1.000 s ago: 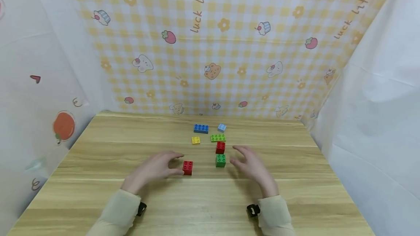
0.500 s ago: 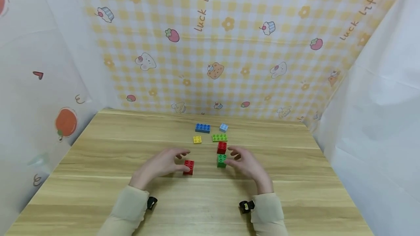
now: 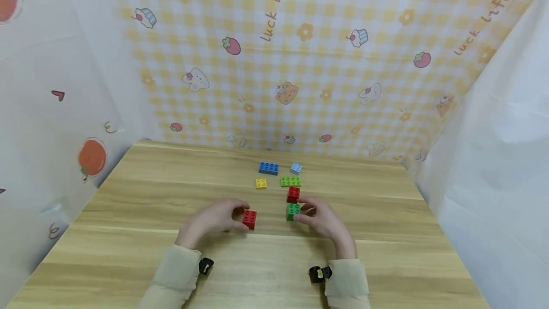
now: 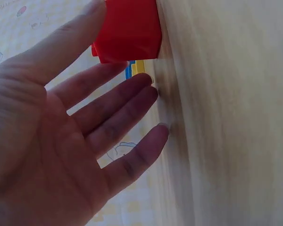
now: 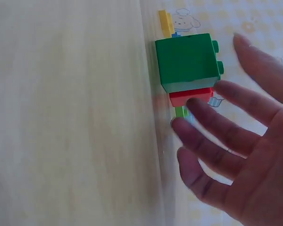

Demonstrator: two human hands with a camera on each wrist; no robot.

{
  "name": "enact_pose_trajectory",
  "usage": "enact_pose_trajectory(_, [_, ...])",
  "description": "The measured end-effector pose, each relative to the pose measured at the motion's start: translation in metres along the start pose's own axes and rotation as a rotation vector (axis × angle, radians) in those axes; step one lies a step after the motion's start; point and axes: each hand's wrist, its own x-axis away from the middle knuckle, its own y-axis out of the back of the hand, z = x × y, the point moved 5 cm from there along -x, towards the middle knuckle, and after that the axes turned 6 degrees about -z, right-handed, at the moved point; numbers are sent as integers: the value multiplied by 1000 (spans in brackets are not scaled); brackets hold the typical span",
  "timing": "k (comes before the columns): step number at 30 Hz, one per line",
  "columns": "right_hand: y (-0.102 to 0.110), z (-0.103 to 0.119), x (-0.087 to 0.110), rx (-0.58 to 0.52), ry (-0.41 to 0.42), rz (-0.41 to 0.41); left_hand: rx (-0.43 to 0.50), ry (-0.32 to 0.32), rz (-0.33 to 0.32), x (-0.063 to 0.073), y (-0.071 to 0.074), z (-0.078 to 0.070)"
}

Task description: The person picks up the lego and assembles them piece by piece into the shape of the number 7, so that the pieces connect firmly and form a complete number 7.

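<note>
The nearer red block (image 3: 249,220) stands studs up just below and left of the centre of the head frame, and the green block (image 3: 293,212) is seen to its right, also studs up. The red one is flanked by the thumb and forefinger of the left hand (image 3: 218,217); its fingers are spread and relaxed, no grasp is made out, and whether the block is touched cannot be told. The green one is bordered on its right by the right hand (image 3: 319,214), whose fingers are loosely bent, with nothing clasped.

The nearer red block could be skewed or tipped if thumb and forefinger were brought in unevenly. The farther red block (image 3: 293,194) is placed just above the green one in the frame, close to the right forefinger, so it could be nudged by a stray fingertip. The green block could be slid leftward if it were met by one side of the grip first.

Seven blocks are counted: two red, one green, one lime (image 3: 290,181), one yellow (image 3: 261,183), one dark blue (image 3: 269,168) and one light blue (image 3: 296,168), the last four being set toward the upper edge of the tabletop (image 3: 257,271). Two hands are counted, and one black wrist device (image 3: 206,265) is seen at each cuff.
</note>
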Motion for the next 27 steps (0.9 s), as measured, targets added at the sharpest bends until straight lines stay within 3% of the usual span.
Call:
enact_pose_trajectory(12, [-4, -2, 0, 19, 50, 32, 23, 23, -52, -2, -6, 4])
enact_pose_trajectory(21, [-5, -4, 0, 26, 30, 62, 58, -37, -46, -1, -9, 2])
enact_pose_trajectory(27, [-5, -2, -4, 15, 42, 98, 71, -43, -45, -2, -7, 1])
